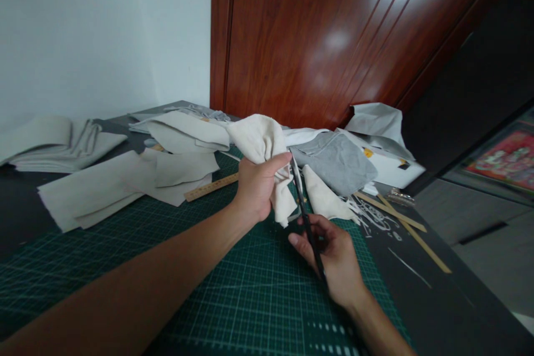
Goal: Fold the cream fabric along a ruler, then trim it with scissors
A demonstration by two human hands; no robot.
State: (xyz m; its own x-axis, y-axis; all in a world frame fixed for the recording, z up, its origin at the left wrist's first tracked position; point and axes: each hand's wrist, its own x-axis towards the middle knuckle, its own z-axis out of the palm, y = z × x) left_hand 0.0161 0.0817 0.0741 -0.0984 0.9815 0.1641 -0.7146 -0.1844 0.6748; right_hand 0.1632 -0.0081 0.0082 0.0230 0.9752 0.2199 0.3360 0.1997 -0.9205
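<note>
Bunched in my left hand [256, 186] is a piece of cream cloth [261, 136], held up above the green cutting mat [258, 283]; its lower end hangs below my fist. My right hand [331, 256] grips a pair of black-handled scissors [306, 219], which point up and away. Their blades run along the right edge of the cloth, close to my left thumb. Whether the blades touch the fabric, I cannot tell. Another cream cloth piece [327, 194] lies just right of the scissors.
Folded pale fabric [54, 144] and flat pieces [95, 189] lie at left. A wooden ruler [212, 187] rests on the mat. Grey cloth [334, 161], white scraps [375, 217] and wooden strips [417, 236] are at right. A brown door [308, 39] stands behind the table.
</note>
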